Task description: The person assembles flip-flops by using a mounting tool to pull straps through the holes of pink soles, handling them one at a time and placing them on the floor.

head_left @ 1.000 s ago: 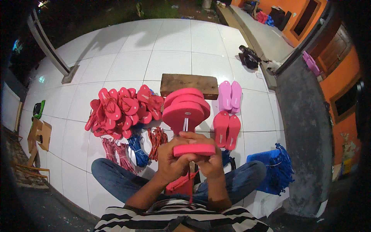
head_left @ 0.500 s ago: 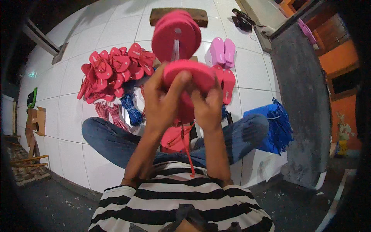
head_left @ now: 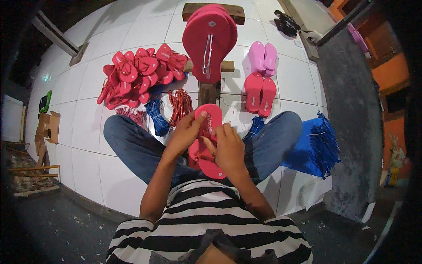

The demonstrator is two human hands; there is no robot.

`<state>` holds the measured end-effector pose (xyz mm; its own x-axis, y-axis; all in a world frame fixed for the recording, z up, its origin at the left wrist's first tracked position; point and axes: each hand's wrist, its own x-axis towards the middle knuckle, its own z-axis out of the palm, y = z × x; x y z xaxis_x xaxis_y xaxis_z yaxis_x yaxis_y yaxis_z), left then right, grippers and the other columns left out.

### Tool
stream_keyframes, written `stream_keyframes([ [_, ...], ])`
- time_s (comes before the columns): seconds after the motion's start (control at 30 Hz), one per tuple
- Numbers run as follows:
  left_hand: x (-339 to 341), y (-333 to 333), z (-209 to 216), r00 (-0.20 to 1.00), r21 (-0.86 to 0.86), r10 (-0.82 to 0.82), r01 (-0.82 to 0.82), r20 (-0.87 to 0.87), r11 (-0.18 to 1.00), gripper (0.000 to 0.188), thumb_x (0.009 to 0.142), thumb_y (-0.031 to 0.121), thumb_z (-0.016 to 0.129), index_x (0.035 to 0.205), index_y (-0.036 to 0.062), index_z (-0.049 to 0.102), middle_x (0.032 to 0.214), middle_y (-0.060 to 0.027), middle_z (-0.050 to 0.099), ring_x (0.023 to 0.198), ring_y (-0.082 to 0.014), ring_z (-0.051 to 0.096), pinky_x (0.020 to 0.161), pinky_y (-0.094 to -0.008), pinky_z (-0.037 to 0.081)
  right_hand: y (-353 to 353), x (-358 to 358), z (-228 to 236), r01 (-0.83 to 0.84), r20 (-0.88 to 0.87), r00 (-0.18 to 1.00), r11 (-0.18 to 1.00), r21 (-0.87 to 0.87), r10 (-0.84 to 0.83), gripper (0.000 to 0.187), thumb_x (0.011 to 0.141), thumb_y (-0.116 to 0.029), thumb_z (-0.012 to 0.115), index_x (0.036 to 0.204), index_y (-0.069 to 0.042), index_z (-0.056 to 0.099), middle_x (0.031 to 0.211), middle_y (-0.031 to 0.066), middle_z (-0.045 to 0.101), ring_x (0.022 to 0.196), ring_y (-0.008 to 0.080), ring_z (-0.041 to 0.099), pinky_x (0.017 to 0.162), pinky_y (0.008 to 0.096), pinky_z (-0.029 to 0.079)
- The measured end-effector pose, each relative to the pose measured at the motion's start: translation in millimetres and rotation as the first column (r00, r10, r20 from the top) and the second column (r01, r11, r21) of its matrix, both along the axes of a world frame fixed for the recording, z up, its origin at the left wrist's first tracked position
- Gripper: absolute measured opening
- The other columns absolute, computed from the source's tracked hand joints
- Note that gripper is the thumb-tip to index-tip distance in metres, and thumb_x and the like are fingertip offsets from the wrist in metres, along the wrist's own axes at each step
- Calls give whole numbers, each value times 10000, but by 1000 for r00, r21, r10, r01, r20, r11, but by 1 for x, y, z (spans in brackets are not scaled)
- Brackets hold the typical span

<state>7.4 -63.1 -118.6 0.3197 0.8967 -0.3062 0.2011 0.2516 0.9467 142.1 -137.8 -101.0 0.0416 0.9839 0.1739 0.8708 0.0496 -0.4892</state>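
Note:
A pinkish-red flip-flop (head_left: 214, 118) lies upright along my lap, with red straps across its lower part. My left hand (head_left: 187, 134) grips its left edge, the thumb pressed on top near the far end. On the right side, my right hand (head_left: 230, 147) is closed with curled fingers at the strap by the sole's middle; the exact pinch is partly hidden. Beyond my hands, a thick stack of red soles (head_left: 198, 26) hangs on a wooden stand (head_left: 209, 94), with a looped metal piece (head_left: 208, 50) lying over its front.
Left: a heap of red flip-flops (head_left: 147, 66), red straps (head_left: 180, 105) and blue straps (head_left: 156, 116) in bundles. Right: pink soles (head_left: 263, 57), red soles (head_left: 260, 92), and a large blue strap bundle (head_left: 323, 143) beside a grey ledge (head_left: 351, 110). A cardboard box (head_left: 53, 127) stands far left.
The flip-flop has come down from in front of the stand toward my lap, its straps now lying across it. My right hand has shifted from the sole's edge to the strap.

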Motion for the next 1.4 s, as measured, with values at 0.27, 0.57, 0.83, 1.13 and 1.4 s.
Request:
stream_keyframes([
  [0.27,-9,22,-36,990,242,61,-89,124,966,408,900,259,619,1212,9,537,988,-56,641,878,-125,584,765,-268,476,3,-1,-20,-259,-113,960,966,-21,255,135,837,-164,620,860,-54,545,795,109,567,635,307,611,530,407,468],
  [0.57,-33,28,46,965,265,-81,13,249,964,304,847,50,630,1111,13,486,1022,-81,620,920,-135,589,818,-278,478,29,11,30,37,-535,842,983,182,68,271,794,-89,675,1046,-41,589,923,124,583,897,332,585,762,399,487],
  [0.83,-19,58,61,869,882,-397,-87,295,463,472,647,77,780,976,65,442,966,-146,532,890,-265,568,811,-381,456,66,8,46,50,-496,827,845,532,263,252,783,17,668,1030,25,619,1026,162,648,965,243,635,838,325,510],
  [1.13,-5,72,76,861,823,-239,-296,450,485,456,640,89,781,936,64,436,914,-142,527,824,-238,547,755,-330,453,84,1,52,128,-566,779,816,564,269,214,764,-33,731,940,18,619,1018,185,663,977,290,654,828,353,525],
  [1.4,24,80,130,920,717,375,-335,111,611,653,687,165,807,1189,16,417,1273,-224,377,1216,-336,384,989,-409,329,103,1,72,233,-375,927,789,569,-3,130,744,17,691,812,12,581,904,125,600,829,220,586,728,307,456],
])
